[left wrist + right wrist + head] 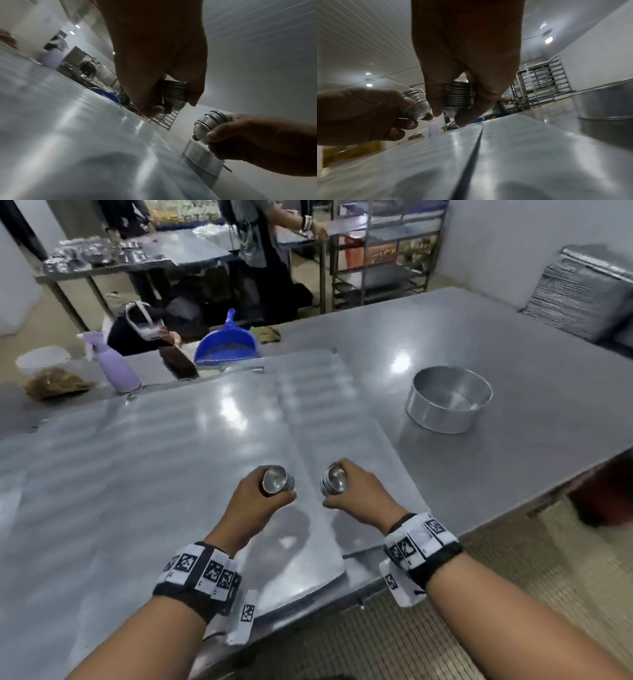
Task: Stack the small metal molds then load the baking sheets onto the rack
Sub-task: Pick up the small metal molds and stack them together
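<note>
A: what've the hands got? 
B: left hand (260,501) is curled round one nested stack of small molds (278,479), right hand (356,494) round a second stack (334,481). Both are held just above the baking sheets (164,460) on the counter (513,364), stacks side by side, not touching. Round pan (448,404) sits right of the sheets.

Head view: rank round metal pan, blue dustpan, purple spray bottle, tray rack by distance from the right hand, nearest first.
From the right hand:
1. Round metal pan, on the table ahead and to the right.
2. Blue dustpan, at the table's far edge, ahead and left.
3. Purple spray bottle, farther left, near that same edge.
4. Tray rack, on the floor beyond the table.
</note>
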`<action>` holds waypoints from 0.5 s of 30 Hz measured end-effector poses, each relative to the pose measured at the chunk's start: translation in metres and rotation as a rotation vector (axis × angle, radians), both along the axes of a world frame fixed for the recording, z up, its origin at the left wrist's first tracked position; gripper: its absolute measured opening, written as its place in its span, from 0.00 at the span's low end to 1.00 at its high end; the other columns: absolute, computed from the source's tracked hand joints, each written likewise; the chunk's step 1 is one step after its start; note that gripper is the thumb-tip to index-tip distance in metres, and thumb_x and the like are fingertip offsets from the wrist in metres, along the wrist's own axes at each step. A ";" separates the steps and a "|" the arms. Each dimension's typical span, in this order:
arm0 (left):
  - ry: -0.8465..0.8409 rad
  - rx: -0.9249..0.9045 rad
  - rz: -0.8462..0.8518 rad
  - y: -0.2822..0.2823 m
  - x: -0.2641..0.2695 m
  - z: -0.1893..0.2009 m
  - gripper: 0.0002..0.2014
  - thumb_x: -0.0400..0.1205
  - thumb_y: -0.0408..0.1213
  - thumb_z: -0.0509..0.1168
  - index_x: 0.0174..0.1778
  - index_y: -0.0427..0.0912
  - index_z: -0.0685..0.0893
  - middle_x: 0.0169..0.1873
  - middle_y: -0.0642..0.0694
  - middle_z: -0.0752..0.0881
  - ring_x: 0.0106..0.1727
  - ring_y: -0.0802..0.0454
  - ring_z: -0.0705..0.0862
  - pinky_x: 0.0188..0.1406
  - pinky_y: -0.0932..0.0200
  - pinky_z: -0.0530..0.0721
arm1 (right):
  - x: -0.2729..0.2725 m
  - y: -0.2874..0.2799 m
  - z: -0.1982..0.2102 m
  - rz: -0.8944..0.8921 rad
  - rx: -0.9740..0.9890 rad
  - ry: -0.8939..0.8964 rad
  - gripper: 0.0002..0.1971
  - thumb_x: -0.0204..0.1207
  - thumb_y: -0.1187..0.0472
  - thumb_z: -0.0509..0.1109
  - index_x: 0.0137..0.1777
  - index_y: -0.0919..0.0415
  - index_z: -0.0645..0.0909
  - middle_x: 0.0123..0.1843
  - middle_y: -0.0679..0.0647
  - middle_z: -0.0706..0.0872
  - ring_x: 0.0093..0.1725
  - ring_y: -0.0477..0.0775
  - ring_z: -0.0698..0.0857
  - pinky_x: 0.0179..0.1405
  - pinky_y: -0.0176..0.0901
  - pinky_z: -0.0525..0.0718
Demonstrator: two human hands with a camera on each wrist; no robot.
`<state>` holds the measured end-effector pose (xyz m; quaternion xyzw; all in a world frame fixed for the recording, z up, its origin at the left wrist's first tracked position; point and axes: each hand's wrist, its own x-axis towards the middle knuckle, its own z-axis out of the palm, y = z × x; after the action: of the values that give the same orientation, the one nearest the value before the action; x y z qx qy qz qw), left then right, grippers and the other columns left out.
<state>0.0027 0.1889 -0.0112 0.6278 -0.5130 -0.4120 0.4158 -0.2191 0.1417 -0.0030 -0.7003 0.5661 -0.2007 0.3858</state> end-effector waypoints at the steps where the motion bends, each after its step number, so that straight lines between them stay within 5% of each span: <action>1: -0.020 0.003 -0.029 -0.005 -0.026 -0.002 0.20 0.72 0.39 0.82 0.57 0.54 0.86 0.50 0.53 0.92 0.47 0.58 0.89 0.46 0.55 0.86 | -0.026 0.000 0.001 -0.030 0.004 0.018 0.29 0.65 0.56 0.83 0.65 0.51 0.77 0.55 0.50 0.86 0.54 0.55 0.84 0.44 0.41 0.75; 5: -0.095 0.027 -0.125 -0.024 -0.120 -0.005 0.19 0.72 0.38 0.83 0.56 0.54 0.85 0.50 0.53 0.91 0.51 0.53 0.90 0.53 0.49 0.89 | -0.120 0.003 0.005 -0.113 0.024 0.098 0.29 0.65 0.54 0.83 0.66 0.52 0.78 0.55 0.49 0.84 0.53 0.55 0.83 0.48 0.43 0.77; 7: -0.126 0.038 -0.163 -0.032 -0.159 -0.008 0.20 0.71 0.39 0.83 0.56 0.52 0.85 0.50 0.52 0.91 0.50 0.52 0.90 0.52 0.49 0.88 | -0.160 0.005 0.001 -0.167 0.042 0.099 0.29 0.64 0.54 0.83 0.65 0.51 0.78 0.57 0.52 0.87 0.53 0.58 0.87 0.50 0.44 0.83; 11: -0.241 0.041 -0.268 -0.052 -0.222 -0.017 0.19 0.70 0.44 0.82 0.55 0.50 0.86 0.48 0.53 0.91 0.48 0.53 0.89 0.48 0.52 0.87 | -0.225 0.003 -0.009 -0.281 0.078 0.113 0.30 0.64 0.55 0.82 0.67 0.52 0.77 0.56 0.53 0.86 0.53 0.56 0.86 0.48 0.40 0.77; 15: -0.294 0.061 -0.346 -0.074 -0.274 -0.030 0.19 0.70 0.43 0.82 0.56 0.49 0.86 0.47 0.54 0.91 0.48 0.55 0.88 0.47 0.56 0.83 | -0.271 -0.007 -0.022 -0.353 0.115 0.152 0.26 0.64 0.57 0.81 0.62 0.56 0.77 0.55 0.55 0.86 0.53 0.59 0.86 0.52 0.48 0.85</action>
<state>-0.2715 0.1149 -0.0408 0.5961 -0.6553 -0.3968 0.2405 -0.4899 0.1349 -0.0254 -0.5802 0.7181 -0.1789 0.3402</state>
